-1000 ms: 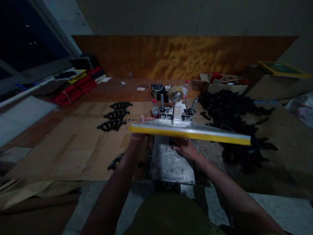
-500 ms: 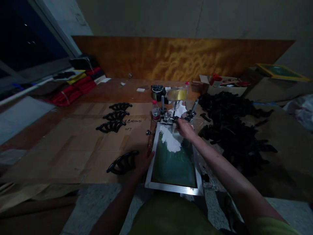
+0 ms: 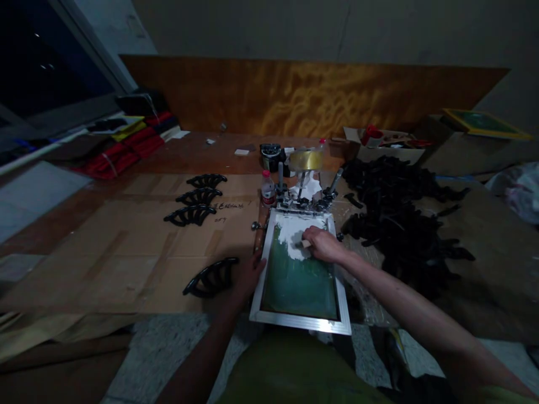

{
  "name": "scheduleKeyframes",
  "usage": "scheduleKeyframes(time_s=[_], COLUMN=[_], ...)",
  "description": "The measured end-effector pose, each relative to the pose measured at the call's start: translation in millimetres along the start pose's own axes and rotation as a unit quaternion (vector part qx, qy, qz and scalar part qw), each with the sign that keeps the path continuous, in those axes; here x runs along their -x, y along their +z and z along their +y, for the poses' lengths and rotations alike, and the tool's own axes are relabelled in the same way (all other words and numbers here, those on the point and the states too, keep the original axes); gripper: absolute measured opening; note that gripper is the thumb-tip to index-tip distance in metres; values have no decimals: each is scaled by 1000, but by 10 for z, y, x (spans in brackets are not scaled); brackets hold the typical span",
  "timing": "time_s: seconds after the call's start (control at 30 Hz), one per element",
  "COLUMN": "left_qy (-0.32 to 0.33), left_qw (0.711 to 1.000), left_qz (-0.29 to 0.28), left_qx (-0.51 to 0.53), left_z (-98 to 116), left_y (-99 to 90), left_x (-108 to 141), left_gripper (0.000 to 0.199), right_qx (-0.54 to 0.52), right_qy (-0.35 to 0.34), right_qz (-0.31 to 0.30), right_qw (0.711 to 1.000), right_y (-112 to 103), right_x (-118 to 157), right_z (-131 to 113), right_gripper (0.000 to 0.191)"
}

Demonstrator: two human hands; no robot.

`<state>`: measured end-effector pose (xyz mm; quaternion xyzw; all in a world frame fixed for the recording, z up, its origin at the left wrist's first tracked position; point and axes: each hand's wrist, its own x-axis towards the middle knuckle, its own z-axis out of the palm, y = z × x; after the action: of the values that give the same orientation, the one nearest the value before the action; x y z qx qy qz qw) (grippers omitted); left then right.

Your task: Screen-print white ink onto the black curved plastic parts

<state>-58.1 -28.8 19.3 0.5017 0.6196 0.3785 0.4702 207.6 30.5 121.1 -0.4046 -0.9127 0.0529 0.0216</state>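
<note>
In the head view, a screen printing frame (image 3: 257, 297) with a metal rim and green mesh lies in front of me. White ink (image 3: 290, 230) covers the upper part of its mesh. My right hand (image 3: 323, 244) is closed on a squeegee (image 3: 305, 243), of which only a small pale part shows, at the ink's right side. At the frame's left edge, my left hand (image 3: 251, 272) is closed on the rim; its fingers are dim and partly hidden. Hinge clamps (image 3: 303, 203) hold the frame's far end.
Several black curved plastic parts (image 3: 210, 278) lie on cardboard (image 3: 147, 280) to the left. A large heap of black parts (image 3: 396, 219) is on the right. A red-capped bottle (image 3: 268, 191), a dark tub (image 3: 270, 157) and a yellow tape roll (image 3: 305, 159) stand behind the frame.
My right hand has moved from the frame's far end towards me, over the white ink, with the squeegee. My left hand stays at the left rim.
</note>
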Motion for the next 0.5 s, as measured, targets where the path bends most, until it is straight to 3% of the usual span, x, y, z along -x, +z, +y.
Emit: scheduleKeyframes(time_s=[0.1,0.23,0.33,0.5], left_qy=[-14,-23,-8,29], left_qw=[1000,999,999,999], left_qz=[-13,-15,-25,-36], left_qx=[23,43,32,-15], left_z=[77,141,223,609], left_y=[-18,-22,-77,-324], left_x=[36,69,88,112], left_gripper=[53,56,59,62], right_qx=[25,-10,-49,-15], right_qy=[5,-45,14,168], right_qz=[54,56,69,110], right_qw=[998,997,996,980], right_y=[167,254,89,-341], right_x=[73,212,8,-487], right_z=[-68,-75,76,482], right_gripper=[22,24,24,51])
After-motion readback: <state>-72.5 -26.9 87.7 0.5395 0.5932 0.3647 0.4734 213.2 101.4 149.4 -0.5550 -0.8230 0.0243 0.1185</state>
